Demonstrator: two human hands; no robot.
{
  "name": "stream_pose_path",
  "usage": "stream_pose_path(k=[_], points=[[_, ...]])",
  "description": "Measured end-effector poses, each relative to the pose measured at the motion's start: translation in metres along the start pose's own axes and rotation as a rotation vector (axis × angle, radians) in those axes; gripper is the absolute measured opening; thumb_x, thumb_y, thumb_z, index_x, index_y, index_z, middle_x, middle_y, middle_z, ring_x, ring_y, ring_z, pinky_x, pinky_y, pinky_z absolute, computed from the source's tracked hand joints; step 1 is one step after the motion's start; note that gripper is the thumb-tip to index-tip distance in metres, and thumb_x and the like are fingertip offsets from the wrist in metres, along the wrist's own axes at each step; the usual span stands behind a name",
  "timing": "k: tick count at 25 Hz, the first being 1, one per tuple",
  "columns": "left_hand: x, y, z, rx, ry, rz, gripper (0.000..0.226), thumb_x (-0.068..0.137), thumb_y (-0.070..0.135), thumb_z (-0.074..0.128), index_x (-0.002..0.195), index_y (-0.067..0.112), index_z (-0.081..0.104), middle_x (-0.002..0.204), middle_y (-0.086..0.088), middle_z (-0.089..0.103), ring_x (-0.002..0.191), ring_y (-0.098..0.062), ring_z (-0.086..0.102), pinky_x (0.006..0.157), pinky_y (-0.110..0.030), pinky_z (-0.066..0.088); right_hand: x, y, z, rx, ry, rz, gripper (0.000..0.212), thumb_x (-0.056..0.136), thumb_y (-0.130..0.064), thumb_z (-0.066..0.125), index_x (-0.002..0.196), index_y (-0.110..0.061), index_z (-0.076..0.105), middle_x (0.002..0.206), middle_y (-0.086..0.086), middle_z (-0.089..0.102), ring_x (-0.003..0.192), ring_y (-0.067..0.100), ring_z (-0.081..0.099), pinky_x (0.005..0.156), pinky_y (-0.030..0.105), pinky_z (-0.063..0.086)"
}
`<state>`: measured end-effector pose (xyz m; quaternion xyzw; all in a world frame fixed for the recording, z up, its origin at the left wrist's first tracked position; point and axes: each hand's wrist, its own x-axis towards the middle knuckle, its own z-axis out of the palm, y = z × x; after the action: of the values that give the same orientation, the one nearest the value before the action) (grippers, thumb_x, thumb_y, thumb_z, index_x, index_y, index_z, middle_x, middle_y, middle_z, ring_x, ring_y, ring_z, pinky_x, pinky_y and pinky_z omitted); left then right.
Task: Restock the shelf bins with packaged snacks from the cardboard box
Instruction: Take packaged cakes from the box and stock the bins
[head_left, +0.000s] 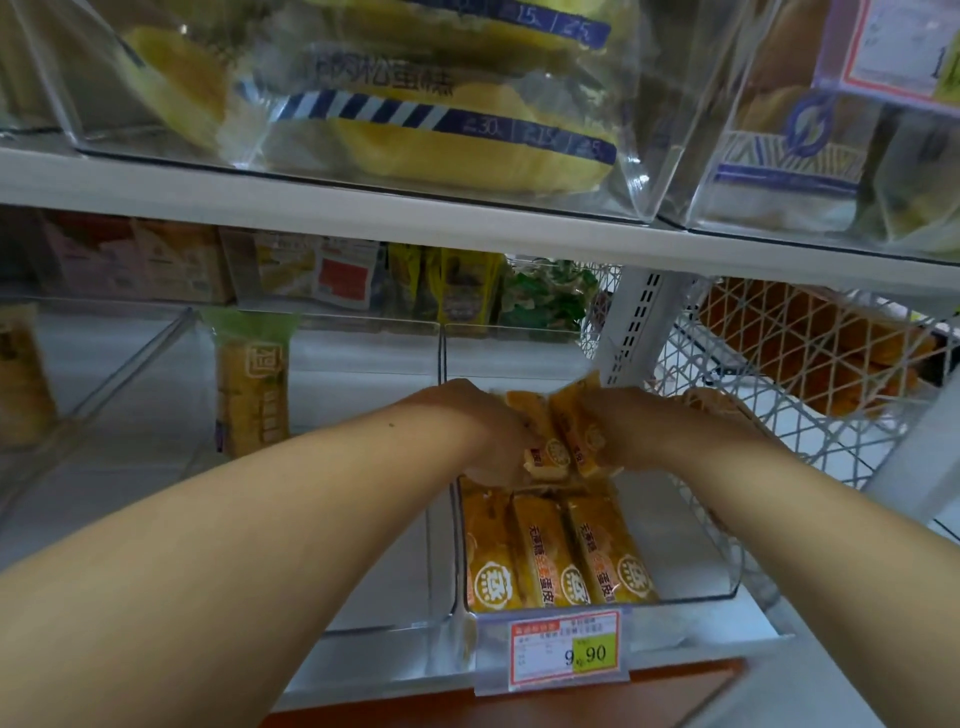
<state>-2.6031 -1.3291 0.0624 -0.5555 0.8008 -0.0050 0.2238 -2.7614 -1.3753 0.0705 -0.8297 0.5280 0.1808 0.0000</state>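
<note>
Nearest: price tag clipped to the shelf lip, reading 9.90. Just behind it is a clear plastic bin. A front row of three orange packets lies flat, side by side, at its near end, against the left wall. A bare strip of bin floor runs along the right wall.

Middle of the same bin: left hand and right hand are close together. Their fingers are curled round a pair of matching orange packets, apparently one each. The pair is tilted, near ends dipping just behind the front row. Can't tell whether it touches the bin floor; the hands hide that.

To the left is a neighbouring clear bin, and past it a green-topped packet stands upright. To the right is a white wire basket. Far back are blurred bags. Overhead, the upper shelf carries bins of yellow cakes.

The cardboard box is not in view.

Judgement: a second row is being laid in the bin. The next move calls for lowering the pair flat behind the front row, squaring it to the left wall and letting go without nudging the front packets. Then back to the box.
</note>
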Motion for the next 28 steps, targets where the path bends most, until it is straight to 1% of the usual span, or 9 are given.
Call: stream_pose_path(k=[3, 5, 9, 12, 16, 19, 22, 26, 28], points=[[-0.003, -0.001, 0.001, 0.003, 0.036, -0.017, 0.058, 0.101, 0.054, 0.028, 0.155, 0.039, 0.012, 0.164, 0.004, 0.017, 0.147, -0.028, 0.024, 0.112, -0.042, 0.033, 0.005, -0.009, 0.006, 0.017, -0.014, 0.023, 0.03, 0.097, -0.008, 0.05, 0.126, -0.001, 0.053, 0.128, 0.017, 0.057, 0.113, 0.028, 0.058, 0.08, 0.03, 0.046], [-0.011, -0.001, -0.001, -0.108, 0.136, -0.017, 0.051, 0.103, 0.046, 0.03, 0.152, 0.036, 0.027, 0.161, 0.001, 0.027, 0.147, -0.027, 0.024, 0.118, -0.047, 0.024, 0.001, -0.009, 0.012, 0.065, 0.115, 0.024, 0.036, 0.096, -0.012, 0.051, 0.132, -0.007, 0.049, 0.137, 0.016, 0.046, 0.124, 0.033, 0.048, 0.094, 0.036, 0.04], [-0.067, -0.007, 0.01, -0.755, 0.629, -0.044, 0.048, 0.101, 0.042, 0.046, 0.148, 0.036, 0.037, 0.158, 0.009, 0.031, 0.146, -0.011, 0.022, 0.113, -0.02, 0.018, -0.04, -0.01, 0.015, 0.506, 0.453, 0.0, 0.055, 0.094, -0.012, 0.058, 0.145, -0.02, 0.04, 0.145, 0.006, 0.046, 0.132, 0.025, 0.044, 0.11, 0.035, 0.034], [-0.157, -0.001, 0.064, -0.83, 0.865, -0.105, 0.043, 0.096, 0.039, 0.053, 0.139, 0.04, 0.047, 0.134, 0.025, 0.047, 0.121, 0.01, 0.04, 0.094, 0.0, 0.026, -0.095, -0.031, 0.024, 0.919, 0.661, -0.021, 0.044, 0.094, -0.014, 0.059, 0.134, -0.029, 0.052, 0.123, -0.005, 0.063, 0.112, 0.012, 0.059, 0.095, 0.028, 0.046], [-0.254, 0.03, 0.17, -0.936, 0.74, -0.19, 0.028, 0.09, 0.047, 0.046, 0.114, 0.046, 0.061, 0.108, 0.031, 0.06, 0.102, 0.008, 0.058, 0.086, -0.014, 0.045, -0.164, -0.107, 0.056, 1.058, 0.749, -0.273, 0.028, 0.093, -0.01, 0.057, 0.115, -0.027, 0.061, 0.094, -0.011, 0.065, 0.085, 0.008, 0.061, 0.073, 0.018, 0.05], [-0.295, 0.059, 0.241, -0.897, 0.549, -0.223, 0.038, 0.09, 0.046, 0.04, 0.115, 0.036, 0.065, 0.115, 0.025, 0.062, 0.112, 0.005, 0.054, 0.098, -0.016, 0.04, -0.185, -0.166, 0.091, 0.854, 0.482, -0.462, 0.027, 0.09, -0.011, 0.06, 0.11, -0.03, 0.062, 0.091, -0.009, 0.066, 0.079, 0.011, 0.06, 0.071, 0.024, 0.05], [-0.312, 0.08, 0.294, -0.901, 0.318, -0.216, 0.049, 0.09, 0.053, 0.04, 0.133, 0.035, 0.054, 0.134, 0.018, 0.052, 0.127, -0.003, 0.045, 0.106, -0.014, 0.03, -0.188, -0.207, 0.14, 0.425, -0.035, -0.506, 0.035, 0.093, -0.029, 0.057, 0.128, -0.032, 0.055, 0.124, -0.007, 0.061, 0.111, 0.011, 0.057, 0.098, 0.028, 0.043], [-0.316, 0.099, 0.328, -0.934, 0.127, -0.188, 0.056, 0.095, 0.046, 0.052, 0.147, 0.034, 0.036, 0.149, 0.008, 0.043, 0.136, -0.01, 0.039, 0.111, -0.022, 0.029, -0.192, -0.224, 0.198, 0.258, -0.55, -0.422, 0.089, 0.083, -0.035, 0.067, 0.153, -0.033, 0.013, 0.159, 0.0, 0.017, 0.143, 0.02, 0.025, 0.115, 0.029, 0.026], [-0.318, 0.105, 0.333, -0.873, 0.091, -0.175, 0.058, 0.095, 0.047, 0.051, 0.149, 0.035, 0.033, 0.149, 0.007, 0.043, 0.137, -0.013, 0.04, 0.111, -0.029, 0.032, -0.196, -0.226, 0.21, 0.145, -0.623, -0.404, 0.117, 0.074, -0.032, 0.075, 0.152, -0.037, -0.012, 0.162, -0.002, -0.009, 0.149, 0.024, 0.003, 0.119, 0.033, 0.015]])
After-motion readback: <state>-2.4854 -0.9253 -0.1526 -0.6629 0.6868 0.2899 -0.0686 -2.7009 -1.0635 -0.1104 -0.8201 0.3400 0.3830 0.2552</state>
